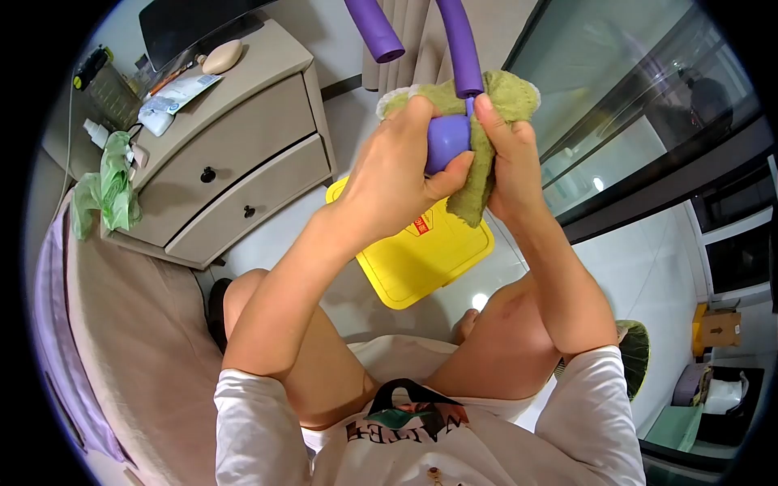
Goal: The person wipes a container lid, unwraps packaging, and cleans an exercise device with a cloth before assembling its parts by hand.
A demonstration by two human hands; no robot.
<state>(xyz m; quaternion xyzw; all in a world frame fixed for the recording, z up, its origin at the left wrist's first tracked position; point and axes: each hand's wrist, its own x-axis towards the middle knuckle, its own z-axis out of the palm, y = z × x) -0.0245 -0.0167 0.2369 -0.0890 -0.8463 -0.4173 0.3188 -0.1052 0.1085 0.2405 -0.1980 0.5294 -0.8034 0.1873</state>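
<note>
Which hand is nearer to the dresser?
Left. The left hand is on the side toward the dresser, holding the purple ball; the right hand is farther off, beyond the ball, gripping the green cloth.

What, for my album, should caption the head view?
Left hand and right hand grip a purple piece and fuzzy green fabric.

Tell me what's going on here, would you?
A seated person is handling a fuzzy green cloth and a rounded purple piece above a yellow lid. The left hand grips the purple piece, while the right hand pinches the cloth just below the end of a purple tube. Another purple tube is off to the left, with neither hand on it.
</note>
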